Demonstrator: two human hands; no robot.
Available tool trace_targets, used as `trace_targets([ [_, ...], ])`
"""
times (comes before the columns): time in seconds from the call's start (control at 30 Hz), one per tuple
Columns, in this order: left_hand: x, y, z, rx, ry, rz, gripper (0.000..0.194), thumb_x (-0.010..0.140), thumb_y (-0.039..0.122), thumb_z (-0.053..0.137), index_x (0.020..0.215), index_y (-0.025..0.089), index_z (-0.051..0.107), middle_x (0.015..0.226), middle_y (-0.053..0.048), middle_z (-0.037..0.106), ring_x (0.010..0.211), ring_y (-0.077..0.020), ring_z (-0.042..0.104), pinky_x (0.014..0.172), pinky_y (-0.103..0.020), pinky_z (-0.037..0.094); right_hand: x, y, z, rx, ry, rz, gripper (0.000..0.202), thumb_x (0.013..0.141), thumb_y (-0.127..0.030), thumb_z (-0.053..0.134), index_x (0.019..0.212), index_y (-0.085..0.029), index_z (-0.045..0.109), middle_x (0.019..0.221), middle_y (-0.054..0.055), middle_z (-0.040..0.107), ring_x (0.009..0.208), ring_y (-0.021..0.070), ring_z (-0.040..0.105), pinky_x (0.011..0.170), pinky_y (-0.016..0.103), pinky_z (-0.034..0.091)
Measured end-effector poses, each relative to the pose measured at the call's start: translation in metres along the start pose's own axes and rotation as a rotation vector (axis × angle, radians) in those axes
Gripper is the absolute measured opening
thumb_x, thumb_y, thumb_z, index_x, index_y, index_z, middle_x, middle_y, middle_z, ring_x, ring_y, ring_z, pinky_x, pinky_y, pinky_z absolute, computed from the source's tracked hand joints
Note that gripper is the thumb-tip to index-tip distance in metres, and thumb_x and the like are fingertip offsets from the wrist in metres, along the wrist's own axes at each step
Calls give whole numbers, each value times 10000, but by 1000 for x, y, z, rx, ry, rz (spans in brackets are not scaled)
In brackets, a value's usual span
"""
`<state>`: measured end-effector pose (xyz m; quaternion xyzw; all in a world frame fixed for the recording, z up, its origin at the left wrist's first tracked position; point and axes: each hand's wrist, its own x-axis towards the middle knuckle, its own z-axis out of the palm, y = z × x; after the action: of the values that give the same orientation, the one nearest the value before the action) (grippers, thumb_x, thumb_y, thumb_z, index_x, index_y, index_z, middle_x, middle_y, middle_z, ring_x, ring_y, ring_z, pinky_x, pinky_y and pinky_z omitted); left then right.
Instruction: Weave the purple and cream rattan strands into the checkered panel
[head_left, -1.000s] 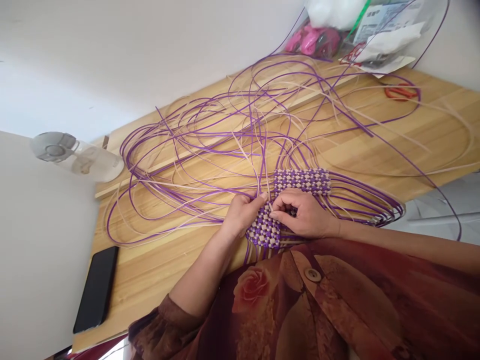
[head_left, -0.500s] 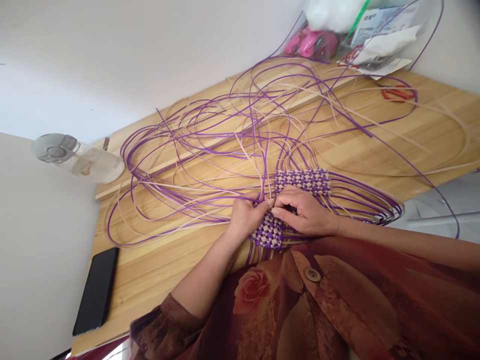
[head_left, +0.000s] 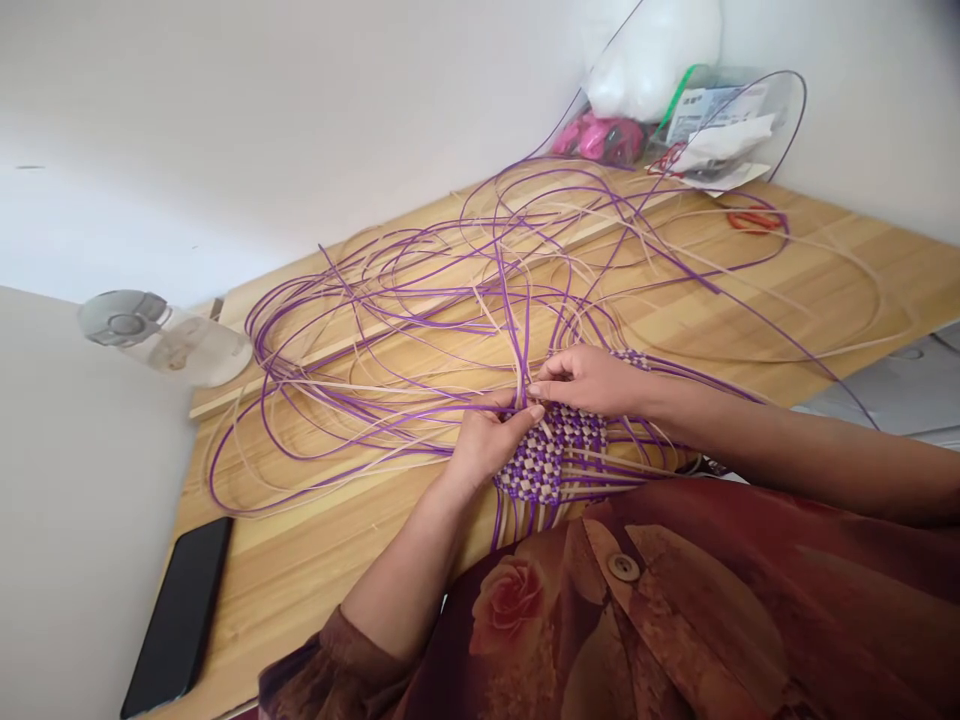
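A woven piece [head_left: 534, 468] in a purple and beige checked pattern lies near the table's front edge, close to my body. Long purple and beige plastic strands [head_left: 405, 318] run out from its sides. My left hand [head_left: 484, 440] is closed on the piece's left edge, with the thumb on top and the fingers mostly hidden underneath. Just to the right, my right hand [head_left: 592, 380] pinches at the base of the upright strands, its fingertips close to my left thumb. It covers part of the weave's far section. Exactly which strand it grips is hard to see.
Loops of strands spread over the wooden table [head_left: 315, 560]. A black phone [head_left: 178, 615] lies at the left edge, with a clear bottle [head_left: 169, 335] behind it. Orange-handled scissors [head_left: 754, 220] and plastic bags [head_left: 649, 70] are at the back right.
My right hand has moved away from my body, up to the base of the upright strands, uncovering more of the near weave. My left hand stays on the edge. The camera view has shifted slightly.
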<state>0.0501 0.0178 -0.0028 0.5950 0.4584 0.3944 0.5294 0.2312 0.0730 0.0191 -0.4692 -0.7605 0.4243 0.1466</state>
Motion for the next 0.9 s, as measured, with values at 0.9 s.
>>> trace_targets([
  [0.9,-3,9,-30,-55,-288,-289,366,713,443,728,938,160,672,851,-50,691,736,-158,619,676,-251,441,33,29,-53,-380,404,157,373,820,-468,543,622,-166,640,538,18,539,530,129,444,541,279,269],
])
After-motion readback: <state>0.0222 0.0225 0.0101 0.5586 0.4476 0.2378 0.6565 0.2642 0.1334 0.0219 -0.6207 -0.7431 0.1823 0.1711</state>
